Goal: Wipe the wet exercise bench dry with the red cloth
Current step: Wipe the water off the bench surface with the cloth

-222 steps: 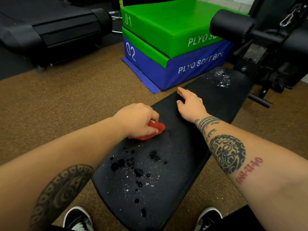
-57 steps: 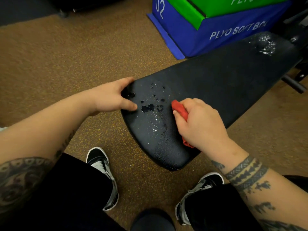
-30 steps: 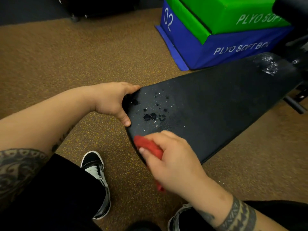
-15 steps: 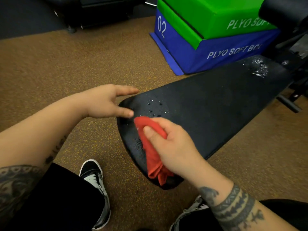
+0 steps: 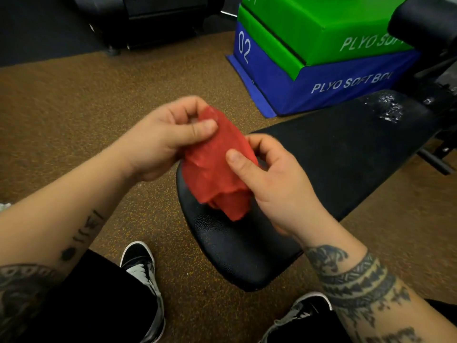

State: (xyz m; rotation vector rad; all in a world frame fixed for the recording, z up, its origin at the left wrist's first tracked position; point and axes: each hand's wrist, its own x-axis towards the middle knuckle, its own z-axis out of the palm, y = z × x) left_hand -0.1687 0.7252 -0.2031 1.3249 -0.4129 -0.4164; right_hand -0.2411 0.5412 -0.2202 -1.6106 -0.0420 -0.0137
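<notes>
The red cloth [image 5: 217, 167] hangs in the air above the near end of the black exercise bench [image 5: 333, 157]. My left hand [image 5: 168, 139] pinches its upper corner between thumb and fingers. My right hand [image 5: 272, 184] holds its right side, thumb on top. The near end of the bench pad shows no drops. A patch of water drops [image 5: 385, 107] glistens at the bench's far end.
Stacked plyo soft boxes, green [image 5: 321, 26] on blue [image 5: 321, 82], stand on the brown rubber floor [image 5: 99, 107] beyond the bench. Black machine parts [image 5: 425, 26] rise at the far right, a treadmill [image 5: 153, 21] at the back. My shoes [image 5: 143, 268] are on the floor below.
My right hand lifted the cloth off the bench's near end, and my left hand left the bench edge and took hold of the cloth. The drops near the end are gone.
</notes>
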